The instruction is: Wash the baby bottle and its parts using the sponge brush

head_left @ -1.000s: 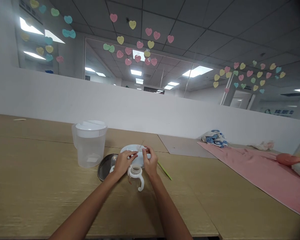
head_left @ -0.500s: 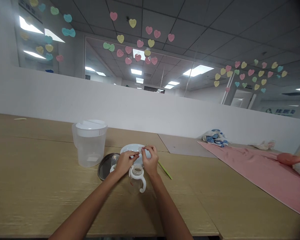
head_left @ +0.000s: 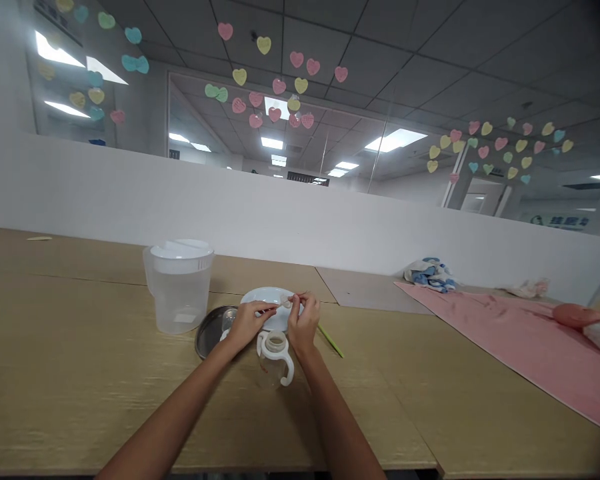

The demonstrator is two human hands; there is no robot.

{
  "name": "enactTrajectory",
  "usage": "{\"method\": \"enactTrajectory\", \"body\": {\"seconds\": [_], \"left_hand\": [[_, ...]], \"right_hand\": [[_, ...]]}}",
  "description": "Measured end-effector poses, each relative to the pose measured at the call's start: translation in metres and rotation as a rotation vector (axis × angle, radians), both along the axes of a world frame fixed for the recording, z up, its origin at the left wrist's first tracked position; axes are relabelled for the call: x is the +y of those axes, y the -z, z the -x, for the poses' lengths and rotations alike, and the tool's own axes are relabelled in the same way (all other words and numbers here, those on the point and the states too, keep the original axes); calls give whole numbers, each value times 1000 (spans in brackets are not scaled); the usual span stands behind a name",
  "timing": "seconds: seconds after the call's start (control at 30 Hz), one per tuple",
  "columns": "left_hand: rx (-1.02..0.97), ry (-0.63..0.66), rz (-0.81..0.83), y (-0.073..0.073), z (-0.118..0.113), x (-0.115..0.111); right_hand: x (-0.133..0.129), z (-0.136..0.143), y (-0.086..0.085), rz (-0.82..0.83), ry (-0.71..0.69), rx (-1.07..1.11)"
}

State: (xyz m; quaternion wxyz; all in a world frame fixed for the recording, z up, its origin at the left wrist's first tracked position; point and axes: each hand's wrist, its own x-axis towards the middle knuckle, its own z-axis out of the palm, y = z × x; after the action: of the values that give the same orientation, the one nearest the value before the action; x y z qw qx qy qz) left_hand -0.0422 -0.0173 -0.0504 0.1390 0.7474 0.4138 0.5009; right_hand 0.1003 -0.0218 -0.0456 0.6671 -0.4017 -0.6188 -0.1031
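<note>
Over a white plate (head_left: 260,294), my left hand (head_left: 247,325) and my right hand (head_left: 305,321) pinch a small translucent bottle nipple (head_left: 285,302) between them, its details too small to make out. Below my hands stands a clear baby bottle (head_left: 274,367), upright and uncapped, with white curved handles around its neck. A clear domed cap (head_left: 229,319) sits in a dark round tray (head_left: 204,337), partly hidden behind my left hand. Beside my right hand a green stick (head_left: 331,341) lies on the table.
A lidded translucent pitcher (head_left: 183,293) stands left of the tray. Toward the right, a pink cloth (head_left: 520,340) covers part of the table (head_left: 105,373), with a bundled blue-and-white cloth (head_left: 431,275) near the white wall (head_left: 290,220).
My right hand has shifted slightly to the right, and more of the nipple shows between my fingers. The bottle and the tray stay put.
</note>
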Motion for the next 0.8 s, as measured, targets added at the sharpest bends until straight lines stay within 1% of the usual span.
{"method": "enactTrajectory", "body": {"seconds": [0.1,0.2,0.33,0.4,0.47,0.63,0.8], "left_hand": [[10,-36,-36,0,0,0],[13,-47,-34,2,2,-1],[19,-56,3,4,5,0],[18,-67,9,5,5,-1],[21,-73,2,5,5,-1],[87,-93,-58,5,3,-3],[143,-104,-115,7,3,-2]], "right_hand": [[0,-1,0,-8,-12,33],[-1,0,-3,10,-66,20],[-1,1,-4,26,-172,-137],[1,2,-2,38,-182,-196],[3,1,1,61,-145,-223],[6,-2,5,77,9,-242],[6,-2,4,66,45,-230]]}}
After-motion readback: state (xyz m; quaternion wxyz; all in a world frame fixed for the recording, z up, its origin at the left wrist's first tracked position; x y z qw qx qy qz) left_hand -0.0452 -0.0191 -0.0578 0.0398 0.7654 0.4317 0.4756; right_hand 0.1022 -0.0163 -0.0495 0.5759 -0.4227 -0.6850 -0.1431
